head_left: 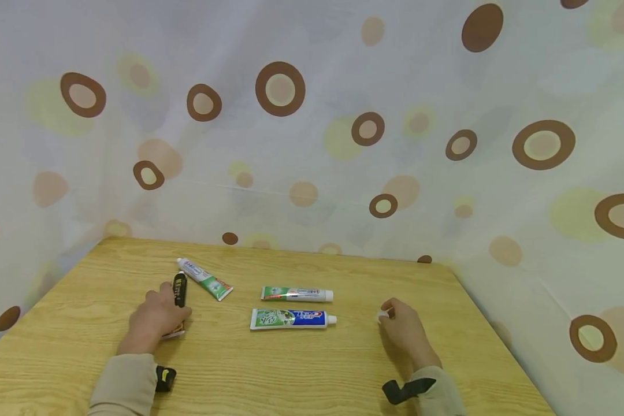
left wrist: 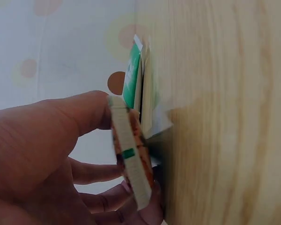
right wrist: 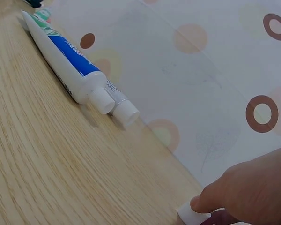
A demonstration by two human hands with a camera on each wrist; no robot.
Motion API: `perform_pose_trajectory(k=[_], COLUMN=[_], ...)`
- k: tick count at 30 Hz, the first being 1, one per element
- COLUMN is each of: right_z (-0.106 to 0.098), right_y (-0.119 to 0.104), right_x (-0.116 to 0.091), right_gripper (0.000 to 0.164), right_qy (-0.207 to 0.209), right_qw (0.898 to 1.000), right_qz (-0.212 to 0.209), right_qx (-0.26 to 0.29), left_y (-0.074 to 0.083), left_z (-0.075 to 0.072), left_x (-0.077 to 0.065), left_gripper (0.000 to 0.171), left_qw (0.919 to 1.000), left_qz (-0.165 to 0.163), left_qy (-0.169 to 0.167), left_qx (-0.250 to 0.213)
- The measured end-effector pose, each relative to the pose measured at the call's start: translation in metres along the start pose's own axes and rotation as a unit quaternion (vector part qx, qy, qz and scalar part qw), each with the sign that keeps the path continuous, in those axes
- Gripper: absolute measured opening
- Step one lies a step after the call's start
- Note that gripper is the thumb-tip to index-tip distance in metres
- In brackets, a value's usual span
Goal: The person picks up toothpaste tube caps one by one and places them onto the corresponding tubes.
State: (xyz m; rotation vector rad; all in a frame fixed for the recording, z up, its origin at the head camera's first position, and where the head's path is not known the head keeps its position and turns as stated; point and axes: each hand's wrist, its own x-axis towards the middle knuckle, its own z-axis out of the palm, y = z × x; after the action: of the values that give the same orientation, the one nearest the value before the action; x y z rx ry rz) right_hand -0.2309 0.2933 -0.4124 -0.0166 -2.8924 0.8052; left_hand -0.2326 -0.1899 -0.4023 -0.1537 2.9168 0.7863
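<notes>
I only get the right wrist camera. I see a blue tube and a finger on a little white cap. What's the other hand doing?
Observer: The left hand grips a black tube lying on the table.
Operator: How many tubes are there?
Observer: Four: the black tube, the blue tube, a white tube behind it, and a slanted green tube beside the black one.
Operator: Are the hands close together?
Observer: No. The right hand with the cap is on the far side of the blue tube from the left hand.
</notes>
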Motion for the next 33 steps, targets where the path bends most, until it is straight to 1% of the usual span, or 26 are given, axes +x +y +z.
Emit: perform_pose_trajectory(k=[5,12,15,18,24,29,33], right_z=[0.0012,0.0016,0.0008,0.0001,0.0001,0.0002,0.0], right_y=[0.0028,0.0043,0.0034,0.0027,0.003,0.0033,0.0033], right_x=[0.001,0.0018,0.0013,0.0013,0.0019,0.0022,0.0021], right_gripper=[0.018,0.017,0.018,0.018,0.018,0.017,0.017], right_qy=[-0.006,-0.004,-0.003,-0.005,-0.005,-0.005,-0.006], right_qw=[1.0,1.0,1.0,1.0,1.0,1.0,1.0], right_qz=[0.007,0.006,0.006,0.007,0.006,0.005,0.008], right_qx=[-0.002,-0.003,0.0,0.0,-0.003,-0.005,-0.006], left_y=[-0.0053,-0.0089,-0.0087,-0.0085,-0.009,-0.0097,-0.011], left_z=[-0.0033,-0.0058,-0.0067,-0.0069,-0.0068,-0.0081,-0.01], left_x=[0.0017,0.0016,0.0021,0.0025,0.0021,0.0005,-0.0001], left_gripper=[0.064,0.067,0.066,0.062,0.047,0.039,0.041], left_qw=[0.9999,0.999,0.9985,0.9982,0.9977,0.9966,0.9954], left_qz=[0.003,0.018,0.015,0.021,0.039,0.035,0.028], left_qy=[-0.003,0.02,0.018,0.027,0.052,0.074,0.09], left_qx=[-0.016,-0.034,-0.05,-0.049,-0.018,-0.004,-0.02])
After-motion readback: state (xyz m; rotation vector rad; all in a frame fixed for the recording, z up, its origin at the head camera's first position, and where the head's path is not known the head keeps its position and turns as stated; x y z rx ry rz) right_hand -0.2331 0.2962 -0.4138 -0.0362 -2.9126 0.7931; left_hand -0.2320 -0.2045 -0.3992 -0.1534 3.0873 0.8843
